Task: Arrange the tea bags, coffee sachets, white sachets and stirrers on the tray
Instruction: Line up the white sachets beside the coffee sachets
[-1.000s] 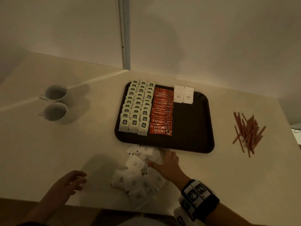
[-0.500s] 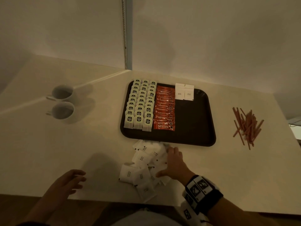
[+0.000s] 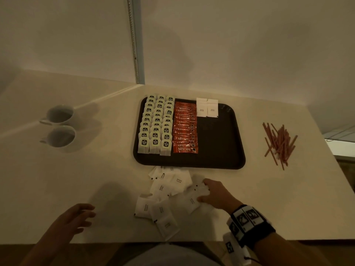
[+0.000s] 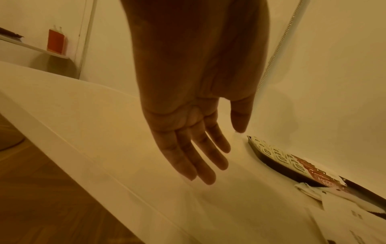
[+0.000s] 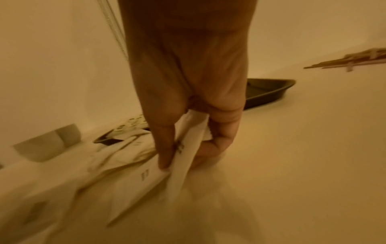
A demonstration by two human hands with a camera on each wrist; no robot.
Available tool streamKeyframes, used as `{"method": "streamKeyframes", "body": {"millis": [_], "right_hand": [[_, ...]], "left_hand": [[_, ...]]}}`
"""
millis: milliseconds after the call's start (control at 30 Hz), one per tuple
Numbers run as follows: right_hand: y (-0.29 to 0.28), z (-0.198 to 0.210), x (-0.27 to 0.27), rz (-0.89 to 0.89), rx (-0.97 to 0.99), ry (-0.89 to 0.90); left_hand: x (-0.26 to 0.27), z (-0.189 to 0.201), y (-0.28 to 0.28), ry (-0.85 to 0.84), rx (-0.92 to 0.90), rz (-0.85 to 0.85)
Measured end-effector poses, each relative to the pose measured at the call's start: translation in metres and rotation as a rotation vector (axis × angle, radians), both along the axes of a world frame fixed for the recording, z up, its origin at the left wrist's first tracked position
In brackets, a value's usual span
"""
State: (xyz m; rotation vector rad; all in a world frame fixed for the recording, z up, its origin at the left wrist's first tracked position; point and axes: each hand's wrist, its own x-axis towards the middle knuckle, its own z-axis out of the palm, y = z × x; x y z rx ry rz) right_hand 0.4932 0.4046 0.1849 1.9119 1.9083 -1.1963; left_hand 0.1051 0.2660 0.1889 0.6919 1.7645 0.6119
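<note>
right hand (image 3: 217,196): at the right edge of the loose pile, thumb and fingers (image 5: 165,148) pinching white paper sachets (image 5: 185,148); count in the grip unclear, blurred.
left hand (image 3: 75,219): near the front-left table edge, palm down, fingers (image 4: 194,158) straight and loosely spread, holding nothing; touching or just above the surface, cannot tell.
loose pile of white paper sachets (image 3: 165,198): on the table just in front of the tray's near rim, overlapping, scattered at mixed angles.
dark rectangular plastic tray (image 3: 221,146): centre of the table, right half mostly bare.
white tea bags with dark labels (image 3: 156,123): three neat columns along the tray's left side.
red-orange Nescafé coffee sachets (image 3: 185,127): one overlapping column, just right of the tea bags.
placed white sachets (image 3: 207,108): two stacks side by side at the tray's far edge, right of the coffee column.
reddish-brown thin stirrers (image 3: 279,144): loose heap on the table, well right of the tray.
two white ceramic cups (image 3: 59,125): on the table left of the tray, one behind the other.
cream table (image 3: 76,179): carries all of the above.
</note>
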Motion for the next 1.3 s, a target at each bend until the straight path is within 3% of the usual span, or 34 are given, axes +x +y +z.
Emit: {"method": "streamKeyframes", "body": {"millis": [167,267,333,400,500,567,633,700,800,900,1000,1067,1167,1300], "right_hand": [[0.017,0.018,0.024,-0.081,-0.055,0.094],[0.036,0.053,0.024,-0.230,-0.053,0.331],[0.052,0.080,0.016,-0.235,0.000,0.448],[0.069,0.102,0.004,-0.198,0.075,0.527],[0.092,0.128,-0.020,-0.123,0.136,0.600],[0.103,0.143,-0.036,-0.086,0.156,0.649],[0.111,0.154,-0.048,-0.034,0.203,0.673],[0.117,0.161,-0.054,0.033,0.272,0.651],[0.126,0.163,-0.057,0.107,0.346,0.657],[0.131,0.164,-0.062,0.169,0.352,0.674],[0.140,0.161,-0.065,0.217,0.429,0.540],[0.147,0.159,-0.064,0.149,0.496,0.516],[0.152,0.160,-0.056,-0.053,0.514,0.661],[0.149,0.153,-0.054,-0.062,0.580,0.659]], "left_hand": [[0.023,0.016,0.041,0.054,0.061,-0.163],[0.049,0.034,0.082,0.073,0.171,-0.284],[0.073,0.050,0.110,0.001,0.238,-0.350],[0.097,0.068,0.139,-0.115,0.268,-0.370],[0.136,0.093,0.175,-0.437,0.312,-0.298],[0.155,0.104,0.191,-0.449,0.346,-0.287],[0.167,0.112,0.205,-0.527,0.358,-0.172],[0.175,0.118,0.215,-0.698,0.343,-0.156],[0.178,0.125,0.228,-1.085,0.204,0.075],[0.183,0.126,0.235,-1.131,0.213,0.094],[0.185,0.121,0.238,-1.135,0.222,0.107],[0.188,0.118,0.241,-1.149,0.222,0.132],[0.188,0.115,0.246,-1.188,0.220,0.169],[0.188,0.114,0.257,-1.072,0.227,0.120]]}}
